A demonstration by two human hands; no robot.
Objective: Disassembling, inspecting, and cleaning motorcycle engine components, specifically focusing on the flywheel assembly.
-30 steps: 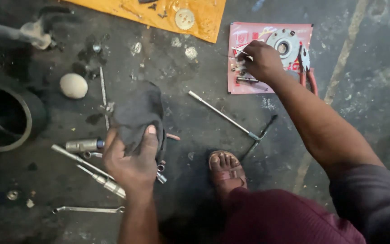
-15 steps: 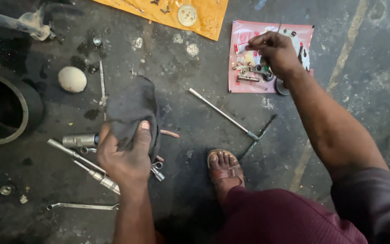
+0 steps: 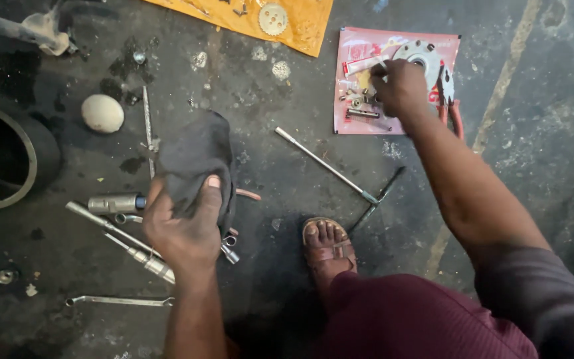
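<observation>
A person's left hand (image 3: 184,229) is gripping a dark rag (image 3: 194,163) above scattered metal tools (image 3: 117,229) on the grimy floor (image 3: 287,186), while the right hand (image 3: 400,86), fingers curled together, is reaching among small parts on a pink sheet (image 3: 357,50) beside red-handled pliers (image 3: 452,106).

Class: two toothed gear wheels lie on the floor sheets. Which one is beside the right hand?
The silver gear on the pink sheet, by the right hand; the other gear lies on the orange sheet.

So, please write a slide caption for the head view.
Left hand grips a dark rag; right hand reaches small parts on a pink sheet.
</observation>
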